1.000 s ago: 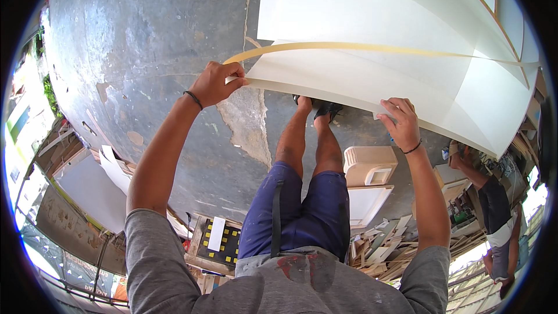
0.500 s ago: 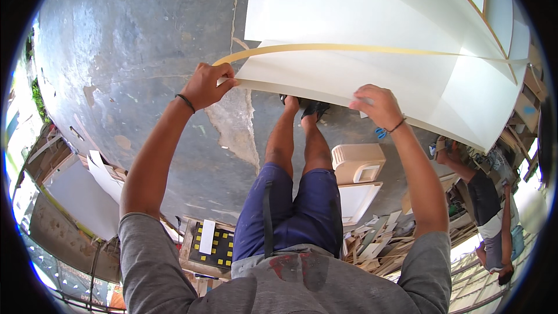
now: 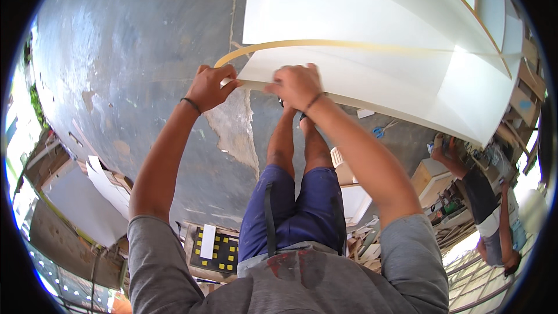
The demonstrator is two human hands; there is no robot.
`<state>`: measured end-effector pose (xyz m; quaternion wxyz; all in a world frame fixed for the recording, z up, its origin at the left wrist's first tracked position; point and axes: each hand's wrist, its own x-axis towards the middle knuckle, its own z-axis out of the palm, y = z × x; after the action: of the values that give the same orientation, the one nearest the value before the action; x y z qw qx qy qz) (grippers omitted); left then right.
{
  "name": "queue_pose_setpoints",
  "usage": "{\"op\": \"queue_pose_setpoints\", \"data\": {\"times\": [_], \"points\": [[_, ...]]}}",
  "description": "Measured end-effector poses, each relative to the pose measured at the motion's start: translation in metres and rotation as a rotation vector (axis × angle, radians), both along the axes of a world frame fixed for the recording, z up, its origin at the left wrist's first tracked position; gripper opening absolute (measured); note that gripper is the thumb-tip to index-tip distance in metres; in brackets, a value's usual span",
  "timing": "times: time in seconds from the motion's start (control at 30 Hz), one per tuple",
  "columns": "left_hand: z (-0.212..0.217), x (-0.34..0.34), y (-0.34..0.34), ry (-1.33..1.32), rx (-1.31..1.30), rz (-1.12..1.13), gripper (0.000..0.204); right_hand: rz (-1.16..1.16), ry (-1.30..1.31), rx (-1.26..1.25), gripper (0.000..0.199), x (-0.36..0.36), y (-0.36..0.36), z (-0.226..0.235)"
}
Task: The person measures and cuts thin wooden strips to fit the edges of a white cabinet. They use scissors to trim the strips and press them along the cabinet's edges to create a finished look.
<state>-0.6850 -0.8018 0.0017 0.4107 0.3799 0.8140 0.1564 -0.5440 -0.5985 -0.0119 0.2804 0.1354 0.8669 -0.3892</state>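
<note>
White laminate covers the big board [image 3: 372, 52] standing on edge on the grey concrete floor [image 3: 133, 81]. A tan edge-banding strip [image 3: 325, 44] arcs off its near corner. The left hand [image 3: 210, 87] pinches the strip's end in clenched fingers, and the right hand [image 3: 297, 85], just beside it, grips the board's lower edge.

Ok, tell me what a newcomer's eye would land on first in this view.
First, the big white panel filling the upper right, with a thin tan edge strip arching loose above its near edge. Next, the two hands at centre: the left hand pinches the strip's end at the panel's corner, and the right hand presses on the panel's edge beside it. Behind them spreads a grey, patchy concrete floor.
</note>
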Motion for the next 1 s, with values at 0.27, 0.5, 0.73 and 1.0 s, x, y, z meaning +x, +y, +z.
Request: {"op": "queue_pose_setpoints", "data": {"times": [0.27,0.5,0.73,1.0], "points": [[-0.005,-0.015,0.003,0.071,0.069,-0.072,0.026,-0.137,0.061,-0.027,0.032,0.026,-0.005,-0.011],[-0.006,-0.012,0.024,0.042,0.025,-0.254,0.027,-0.101,-0.018,0.111,0.033,0.130,0.124,0.005],[-0.012,0.031,0.072,-0.002,0.078,-0.289,0.027,-0.229,0.002,0.068,0.037,0.106,0.081,0.000],[-0.022,0.036,0.105,-0.286,0.050,-0.212,0.028,-0.224,0.146,0.124,0.031,0.109,0.071,-0.009]]}}
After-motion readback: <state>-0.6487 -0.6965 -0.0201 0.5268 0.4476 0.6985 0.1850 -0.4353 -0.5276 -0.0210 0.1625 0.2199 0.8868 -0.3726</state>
